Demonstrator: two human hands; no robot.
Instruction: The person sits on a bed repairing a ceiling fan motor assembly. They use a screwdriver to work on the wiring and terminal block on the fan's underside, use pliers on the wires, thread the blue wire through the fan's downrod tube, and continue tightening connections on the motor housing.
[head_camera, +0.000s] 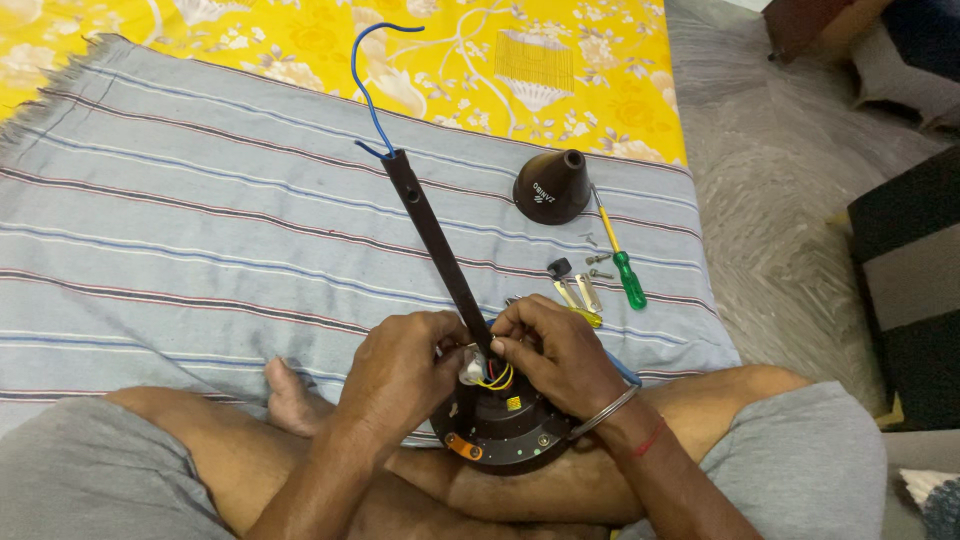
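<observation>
A round dark fan motor (505, 425) rests in my lap between my crossed legs. A long dark rod (432, 240) rises from its middle, with a blue wire (366, 90) coming out of the rod's top. My left hand (400, 370) grips the rod's base and a small white part on the motor's left. My right hand (555, 350) pinches the yellow and red wires (495, 378) at the rod's foot. The fingers hide the joint itself.
On the striped grey-blue cloth (200, 220) lie a dark cone-shaped cover (552, 187), a green-handled screwdriver (622, 262), a small pair of pliers (578, 293) and loose screws (598, 262). A yellow flowered sheet (450, 50) lies beyond. Dark furniture (905, 290) stands at the right.
</observation>
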